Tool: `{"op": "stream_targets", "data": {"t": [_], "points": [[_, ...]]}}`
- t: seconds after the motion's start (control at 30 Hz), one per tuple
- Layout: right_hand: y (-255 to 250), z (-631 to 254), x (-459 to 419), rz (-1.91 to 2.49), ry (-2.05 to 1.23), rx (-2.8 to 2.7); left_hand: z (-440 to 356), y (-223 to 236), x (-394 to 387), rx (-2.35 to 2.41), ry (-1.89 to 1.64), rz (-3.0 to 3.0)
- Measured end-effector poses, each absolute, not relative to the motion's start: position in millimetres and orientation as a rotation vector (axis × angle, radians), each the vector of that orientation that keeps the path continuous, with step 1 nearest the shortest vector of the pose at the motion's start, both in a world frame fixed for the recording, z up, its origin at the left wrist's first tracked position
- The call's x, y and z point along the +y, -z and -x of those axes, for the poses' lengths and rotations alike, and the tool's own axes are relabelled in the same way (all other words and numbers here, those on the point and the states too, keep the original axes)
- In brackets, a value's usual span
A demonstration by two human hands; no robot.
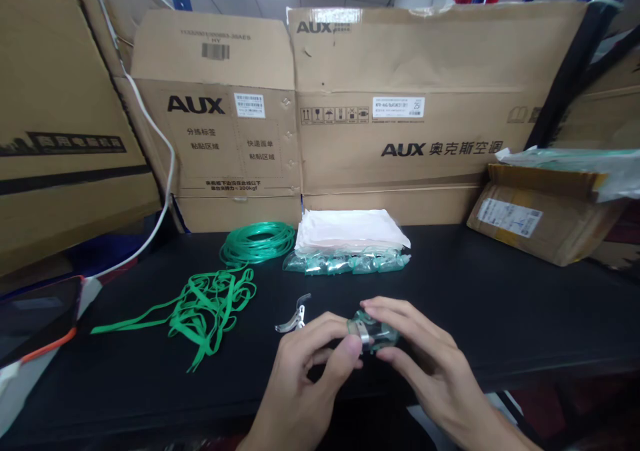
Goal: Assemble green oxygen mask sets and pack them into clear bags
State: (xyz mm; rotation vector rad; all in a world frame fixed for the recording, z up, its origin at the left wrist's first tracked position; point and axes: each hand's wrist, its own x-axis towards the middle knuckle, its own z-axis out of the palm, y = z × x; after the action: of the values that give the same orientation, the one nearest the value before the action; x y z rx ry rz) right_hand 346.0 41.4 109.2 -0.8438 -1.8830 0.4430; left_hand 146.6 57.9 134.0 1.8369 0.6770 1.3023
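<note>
Above the front of the black table, both my hands grip a small translucent green oxygen mask (384, 335), partly hidden by my fingers. My left hand (315, 361) pinches its left end between thumb and forefinger, next to a shiny metal nose strip (362, 333) lying across the plastic. Fingers and thumb of my right hand (430, 351) close around the mask's right side. Just beyond my left hand lie a few loose silvery nose strips (300, 316), some of them curved. Tangled green elastic straps (213, 308) are spread to the left.
A coil of green tubing (257, 241) sits behind the straps. Beside it, several green masks (350, 263) line the front of a white paper stack (353, 230). Cardboard (340, 164) walls the back. An open carton (540, 218) stands right; a phone-like device (40, 318) is left.
</note>
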Motion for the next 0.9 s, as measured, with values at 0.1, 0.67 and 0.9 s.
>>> {"op": "stream_targets", "data": {"t": [0.1,0.67,0.9], "points": [[-109,-346,43,0.831,-0.387,-1.916,-145,-137,60,0.704,-1.251,-1.864],[-108,-363,56,1.026,-0.339,-1.939,-142,-129,64,0.715,-1.194,-2.329],[-100,-359,59,1.100,-0.377,-2.086,-118,-138,64,0.910,-1.128,-2.387]]}}
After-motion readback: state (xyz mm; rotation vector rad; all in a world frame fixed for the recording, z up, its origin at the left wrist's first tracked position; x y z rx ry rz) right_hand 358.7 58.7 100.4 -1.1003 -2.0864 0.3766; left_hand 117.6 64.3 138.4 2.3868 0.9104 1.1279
